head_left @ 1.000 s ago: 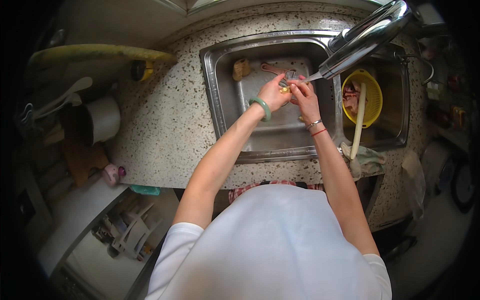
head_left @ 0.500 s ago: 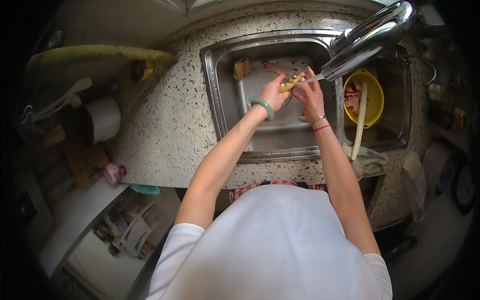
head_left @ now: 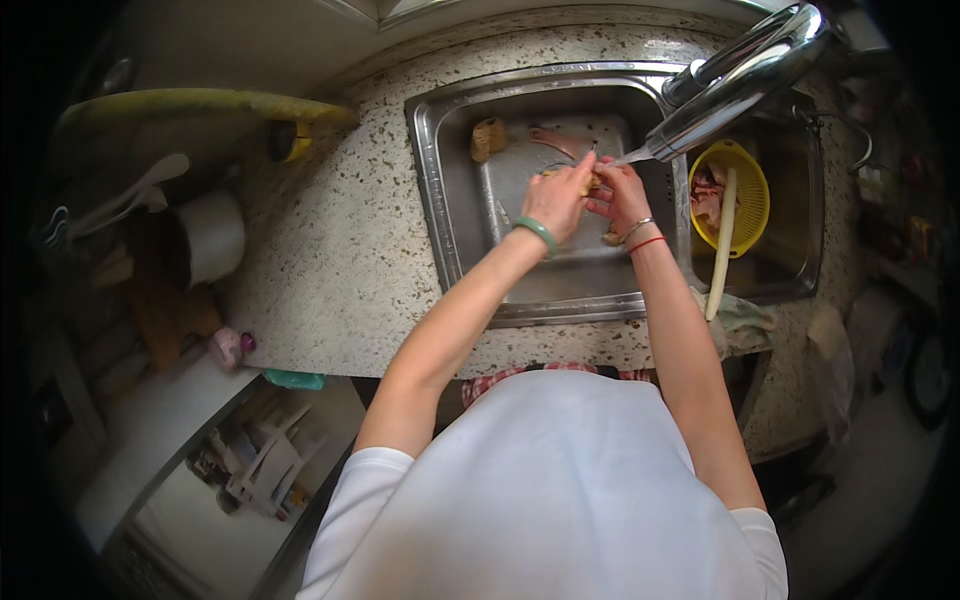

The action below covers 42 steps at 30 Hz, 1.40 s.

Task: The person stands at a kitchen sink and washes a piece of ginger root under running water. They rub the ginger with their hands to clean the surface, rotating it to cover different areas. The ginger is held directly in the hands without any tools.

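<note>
Two hands meet over the steel sink (head_left: 455,225), right under the tip of the big shiny tap (head_left: 740,85). The left hand (head_left: 556,199), with a green bangle on its wrist, is curled around a small tan piece of food (head_left: 590,180). The right hand (head_left: 622,196), with a silver bangle and a red string, pinches the same piece from the other side. The food sits between the fingertips of both hands, and only a little bit of it peeks out at the top. The fingers are bent in close, not spread.

Behind the hands, at the back of the sink, lies a brown lump (head_left: 487,137). To the right of the sink, in the next basin, sits a yellow strainer bowl (head_left: 752,185) with pinkish bits in it and a long pale stick (head_left: 722,245) across it. Left of the sink, on the speckled counter (head_left: 340,240), a small yellow and black thing (head_left: 290,140) lies by the wall, and farther left stands a white pot (head_left: 210,238). No labels can be made out.
</note>
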{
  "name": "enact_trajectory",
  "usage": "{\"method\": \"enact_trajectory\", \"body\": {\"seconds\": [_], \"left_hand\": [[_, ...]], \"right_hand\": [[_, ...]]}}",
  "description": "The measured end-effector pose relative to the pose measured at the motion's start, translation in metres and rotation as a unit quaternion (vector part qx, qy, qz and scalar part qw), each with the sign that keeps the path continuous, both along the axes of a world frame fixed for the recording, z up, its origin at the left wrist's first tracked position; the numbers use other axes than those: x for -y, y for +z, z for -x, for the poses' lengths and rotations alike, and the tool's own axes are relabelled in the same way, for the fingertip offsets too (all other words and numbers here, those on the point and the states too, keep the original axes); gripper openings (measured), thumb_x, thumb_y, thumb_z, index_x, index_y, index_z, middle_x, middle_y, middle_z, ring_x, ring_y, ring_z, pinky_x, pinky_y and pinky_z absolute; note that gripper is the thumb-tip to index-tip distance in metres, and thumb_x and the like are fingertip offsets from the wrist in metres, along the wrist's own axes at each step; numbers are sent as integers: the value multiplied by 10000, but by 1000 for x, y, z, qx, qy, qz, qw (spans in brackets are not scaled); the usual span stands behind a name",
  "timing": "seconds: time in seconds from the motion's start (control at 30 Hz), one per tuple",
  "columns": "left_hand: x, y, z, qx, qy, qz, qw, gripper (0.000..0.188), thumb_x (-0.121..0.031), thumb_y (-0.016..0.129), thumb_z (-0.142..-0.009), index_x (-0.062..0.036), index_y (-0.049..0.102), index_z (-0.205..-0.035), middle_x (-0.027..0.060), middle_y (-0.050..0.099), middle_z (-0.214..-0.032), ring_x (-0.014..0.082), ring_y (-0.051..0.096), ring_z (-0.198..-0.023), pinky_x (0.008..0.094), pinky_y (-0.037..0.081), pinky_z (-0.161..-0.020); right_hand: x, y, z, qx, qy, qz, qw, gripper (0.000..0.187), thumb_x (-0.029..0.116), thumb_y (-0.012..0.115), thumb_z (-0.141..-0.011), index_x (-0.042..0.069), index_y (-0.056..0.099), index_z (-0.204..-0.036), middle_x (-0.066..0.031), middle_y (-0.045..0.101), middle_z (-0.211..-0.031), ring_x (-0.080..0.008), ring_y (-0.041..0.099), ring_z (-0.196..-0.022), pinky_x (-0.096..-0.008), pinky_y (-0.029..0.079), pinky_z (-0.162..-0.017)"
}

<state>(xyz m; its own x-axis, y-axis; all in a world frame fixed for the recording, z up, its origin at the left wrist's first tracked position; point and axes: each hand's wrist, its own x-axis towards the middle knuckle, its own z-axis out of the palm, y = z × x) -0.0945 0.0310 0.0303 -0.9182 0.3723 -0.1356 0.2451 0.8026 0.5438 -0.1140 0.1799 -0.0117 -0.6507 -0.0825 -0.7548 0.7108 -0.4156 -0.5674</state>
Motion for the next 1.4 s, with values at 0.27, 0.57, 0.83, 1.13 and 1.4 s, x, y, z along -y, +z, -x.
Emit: {"method": "enact_trajectory", "body": {"seconds": [0.27,0.57,0.83,1.13,1.4], "left_hand": [[25,-17,16,143,108,-225,958,648,-257,734,-736,-213,441,-1312,77,535,-1071,206,560,-885,328,474,-787],[-2,-29,23,287,227,-568,737,614,-92,662,-800,-166,379,-1340,30,539,-969,108,548,-838,259,479,-739],[-29,-54,16,214,316,-385,841,397,-192,596,-868,34,436,-1153,76,609,-832,121,578,-729,261,473,-640],[-34,-40,26,322,420,-439,727,555,-494,350,-933,-13,573,-769,70,545,-546,145,531,-485,299,429,-502],[-38,-18,1,73,252,-252,931,337,-317,316,-959,-93,531,-1092,236,611,-820,430,569,-792,501,429,-704]], "right_hand": [[-11,16,-27,-81,-105,81,988,214,21,607,-818,6,490,-996,-165,610,-1021,-267,615,-939,-361,533,-791],[-26,36,-37,-10,31,131,991,230,69,615,-834,2,507,-1025,-124,623,-957,-222,639,-818,-312,521,-700],[13,25,-51,-195,149,-95,965,172,122,575,-868,3,500,-967,-27,570,-764,-102,582,-634,-243,473,-568],[15,28,-60,-232,139,-252,929,273,263,520,-917,-7,552,-886,-54,573,-739,-109,567,-682,-250,431,-556],[11,10,-16,-146,143,-410,889,466,432,497,-906,-24,580,-861,-87,581,-630,-146,548,-589,-291,437,-562]]}}
